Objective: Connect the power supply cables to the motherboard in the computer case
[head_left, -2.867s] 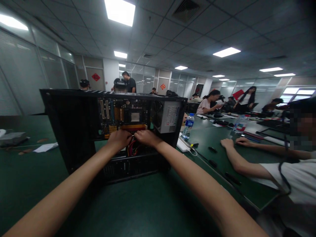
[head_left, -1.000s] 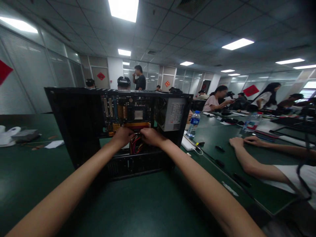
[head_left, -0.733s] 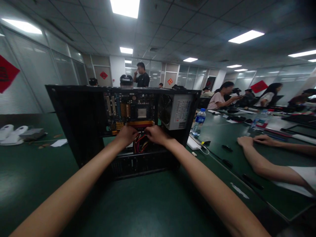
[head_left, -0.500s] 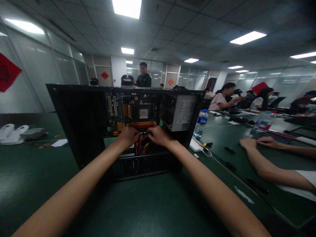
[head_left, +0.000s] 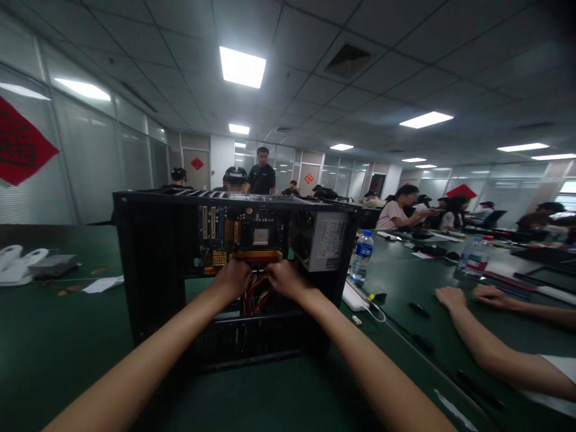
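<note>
An open black computer case (head_left: 148,252) stands on the green table (head_left: 54,336), its motherboard (head_left: 234,231) and grey power supply (head_left: 321,237) facing me. Both my arms reach into it. My left hand (head_left: 233,279) and my right hand (head_left: 283,280) are curled close together just below the orange memory slots (head_left: 256,255), over a bundle of red, yellow and black cables (head_left: 255,297). The fingertips of both hands are hidden behind the knuckles, so what they pinch cannot be made out.
A water bottle (head_left: 360,258) and a white device with a cable (head_left: 353,297) lie right of the case. A co-worker's forearms (head_left: 477,342) rest on the table at right. White and grey gear (head_left: 27,267) sits far left. Several people sit or stand behind.
My hands stay curled at the same spot below the memory slots. The view has tilted up and shifted, so the case sits lower in frame; the standing person behind turned.
</note>
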{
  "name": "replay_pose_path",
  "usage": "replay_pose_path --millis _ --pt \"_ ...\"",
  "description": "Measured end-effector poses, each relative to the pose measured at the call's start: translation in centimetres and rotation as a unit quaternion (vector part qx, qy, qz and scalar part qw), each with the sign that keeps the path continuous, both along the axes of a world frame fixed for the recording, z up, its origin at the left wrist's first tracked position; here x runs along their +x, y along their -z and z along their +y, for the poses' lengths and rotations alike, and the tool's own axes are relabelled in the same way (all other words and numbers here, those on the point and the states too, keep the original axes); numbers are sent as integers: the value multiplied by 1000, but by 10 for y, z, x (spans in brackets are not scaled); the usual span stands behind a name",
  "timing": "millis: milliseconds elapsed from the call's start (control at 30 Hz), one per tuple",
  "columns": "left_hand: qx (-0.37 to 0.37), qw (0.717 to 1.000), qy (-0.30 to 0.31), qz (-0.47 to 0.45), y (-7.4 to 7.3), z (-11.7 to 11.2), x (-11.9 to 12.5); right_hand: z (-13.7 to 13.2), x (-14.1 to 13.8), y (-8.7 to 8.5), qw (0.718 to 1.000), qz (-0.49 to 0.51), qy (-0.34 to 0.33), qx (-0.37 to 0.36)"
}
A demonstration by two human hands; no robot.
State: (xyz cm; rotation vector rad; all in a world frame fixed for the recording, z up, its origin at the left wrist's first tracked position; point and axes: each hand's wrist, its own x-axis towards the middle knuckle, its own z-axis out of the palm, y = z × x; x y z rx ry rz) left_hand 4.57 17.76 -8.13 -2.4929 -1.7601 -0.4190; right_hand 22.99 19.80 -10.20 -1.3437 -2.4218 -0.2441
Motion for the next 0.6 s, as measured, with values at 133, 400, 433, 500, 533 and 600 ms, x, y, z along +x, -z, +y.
replay_pose_path --millis 133,400,433,500,533,600 --pt "7 1000 -10 8 -1 -4 1 -2 0 -1 1000 6 -3 0" --pt "14 1000 9 12 2 -2 -7 -17 1 -11 1000 2 -20 -3" --pt "11 1000 7 18 1 -3 -8 -30 3 -13 999 16 -42 12" --pt "8 1000 3 28 0 -5 -8 -70 11 -13 988 58 -122 72" --pt "9 999 1 33 0 -6 -8 -98 16 -11 978 67 -173 98" --pt "23 999 4 41 -1 -8 -7 -164 24 1 960 45 -258 103"
